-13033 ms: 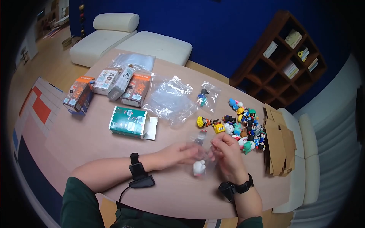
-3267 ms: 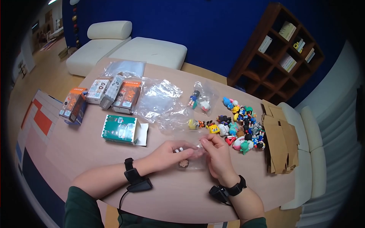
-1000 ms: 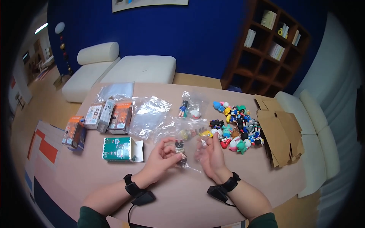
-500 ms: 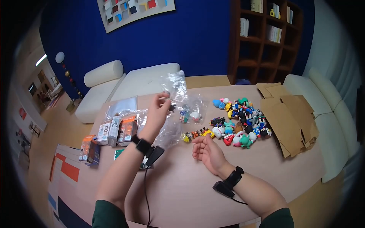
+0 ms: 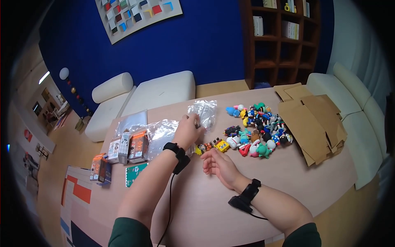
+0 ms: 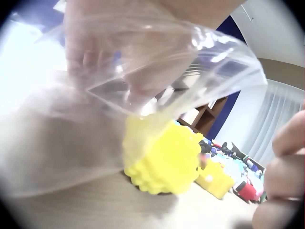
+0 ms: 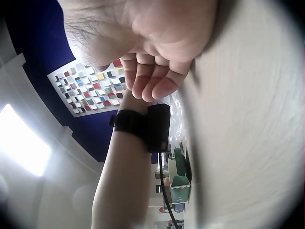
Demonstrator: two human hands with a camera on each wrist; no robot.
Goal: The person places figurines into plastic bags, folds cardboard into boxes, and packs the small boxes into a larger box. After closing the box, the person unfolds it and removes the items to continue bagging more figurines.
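Observation:
My left hand [image 5: 187,133] reaches over the table's middle, fingers curled and thumb drawn in on a clear plastic bag [image 6: 228,59] that holds a small figurine. The figurine itself is mostly hidden by the hand. In the left wrist view the film drapes across the fingers, and a yellow bumpy-headed figurine [image 6: 162,157] stands close below. My right hand [image 5: 220,168] rests near the table surface, palm turned inward, fingers loosely curled around nothing. Just beyond it lie a square yellow figurine [image 5: 222,145] and a pile of colourful figurines [image 5: 263,127].
Flattened brown cardboard [image 5: 312,123] lies at the right edge. To the left stand several small boxes, among them an orange one [image 5: 138,146], and a green box [image 5: 133,175] partly behind my left forearm. Clear plastic bags [image 5: 162,133] spread between boxes and hand.
Both hands worked at a bagged figurine before. My left hand then carried it forward, and has since lowered it rightward by the other bagged figurines. My right hand let go and stays near the front.

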